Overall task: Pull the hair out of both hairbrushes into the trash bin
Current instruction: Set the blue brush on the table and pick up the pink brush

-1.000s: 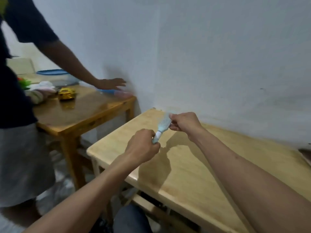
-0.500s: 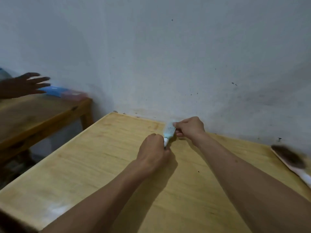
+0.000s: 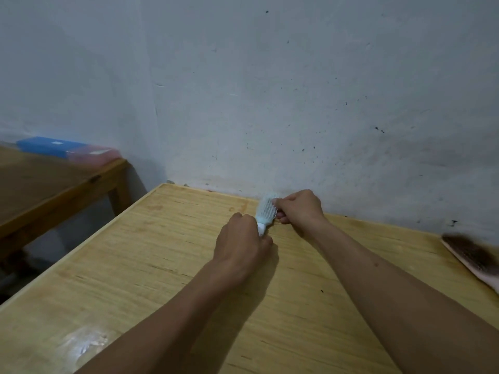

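Observation:
A small light blue hairbrush (image 3: 266,213) with pale bristles is held above the light wooden table (image 3: 140,265), near the wall. My left hand (image 3: 241,244) is closed around its white handle. My right hand (image 3: 299,209) grips the far side of the brush head with fingers curled on it. I see no hair in its bristles. A second, pink hairbrush (image 3: 475,261) lies on the table at the right edge of view, its face thick with dark brown hair. No trash bin is in view.
A darker wooden table (image 3: 54,190) stands to the left with a blue box (image 3: 46,147) and a pink box (image 3: 91,155) against the wall. A gap separates the two tables. The white wall runs along the table's back edge.
The view has swung right and down. The other person and their hand have left the frame. The pink brush has come into view. Both hands kept hold of the blue brush.

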